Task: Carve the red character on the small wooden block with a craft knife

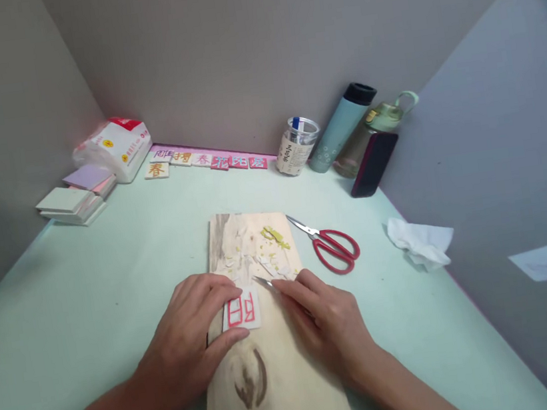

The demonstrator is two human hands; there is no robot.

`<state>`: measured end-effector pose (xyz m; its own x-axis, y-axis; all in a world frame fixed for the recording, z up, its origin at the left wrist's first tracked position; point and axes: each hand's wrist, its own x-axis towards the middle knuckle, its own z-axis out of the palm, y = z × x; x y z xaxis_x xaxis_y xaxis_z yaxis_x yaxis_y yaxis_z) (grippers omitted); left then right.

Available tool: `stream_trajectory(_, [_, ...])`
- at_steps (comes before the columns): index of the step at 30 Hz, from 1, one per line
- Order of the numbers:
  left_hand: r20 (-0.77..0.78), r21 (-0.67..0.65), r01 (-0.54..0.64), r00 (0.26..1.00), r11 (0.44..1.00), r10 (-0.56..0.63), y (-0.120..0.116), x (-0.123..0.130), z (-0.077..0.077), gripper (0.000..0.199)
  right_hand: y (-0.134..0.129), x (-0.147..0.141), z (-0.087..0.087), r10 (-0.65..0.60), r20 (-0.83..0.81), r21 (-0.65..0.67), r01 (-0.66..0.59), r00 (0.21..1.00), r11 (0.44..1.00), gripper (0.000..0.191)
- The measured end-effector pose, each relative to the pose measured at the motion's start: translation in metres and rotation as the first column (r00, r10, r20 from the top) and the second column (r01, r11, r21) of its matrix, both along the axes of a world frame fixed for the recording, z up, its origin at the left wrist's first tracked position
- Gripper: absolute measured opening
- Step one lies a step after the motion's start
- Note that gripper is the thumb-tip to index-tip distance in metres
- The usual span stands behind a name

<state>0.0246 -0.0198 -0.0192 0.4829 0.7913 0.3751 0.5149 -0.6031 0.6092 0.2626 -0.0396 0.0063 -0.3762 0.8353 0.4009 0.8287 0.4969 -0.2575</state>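
Note:
A small white square tile [243, 310] with red outlined strokes lies on a wooden board [300, 369]. My left hand [189, 330] grips its edges, the thumb on the near side and the fingertips on the far side. In my right hand [326, 316] is a craft knife [264, 281], pinched between thumb and fingers; its handle is mostly hidden by the hand. The blade points left, just beyond the tile's far right corner. White and yellow-green shavings [273, 236] are scattered over the far half of the board.
Red-handled scissors [326, 242] lie right of the board. Lettered tiles [207, 158] line the back, beside a tissue pack [119, 148] and stacked blocks [71, 201]. A jar [293, 152], blue bottle [341, 129], green bottle [354, 150], phone [374, 165] and crumpled tissue [419, 243] are rightward.

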Motion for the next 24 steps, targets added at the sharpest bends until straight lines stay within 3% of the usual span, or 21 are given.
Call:
stream_trajectory(5, [-0.012, -0.013, 0.009, 1.0, 1.0, -0.01, 0.001, 0.0, 0.0, 0.024, -0.01, 0.002, 0.002, 0.055, 0.046, -0.004, -0.055, 0.997, 0.998, 0.027])
stream_trajectory(16, [-0.007, 0.003, 0.005, 1.0, 1.0, -0.005, 0.0, 0.0, -0.001, 0.025, -0.001, -0.01, -0.002, -0.083, 0.249, 0.131, 0.051, 0.965, 0.99, 0.027])
stream_trajectory(20, [-0.019, 0.02, 0.013, 1.0, 1.0, -0.013, 0.0, -0.002, -0.002, 0.025, 0.005, -0.004, -0.003, -0.115, 0.134, 0.065, 0.107, 0.984, 0.992, 0.023])
stream_trajectory(24, [-0.018, 0.022, 0.026, 1.0, 0.999, -0.025, 0.0, -0.002, -0.001, 0.026, -0.001, 0.004, 0.0, -0.003, -0.008, -0.036, 0.003, 1.0, 0.999, 0.025])
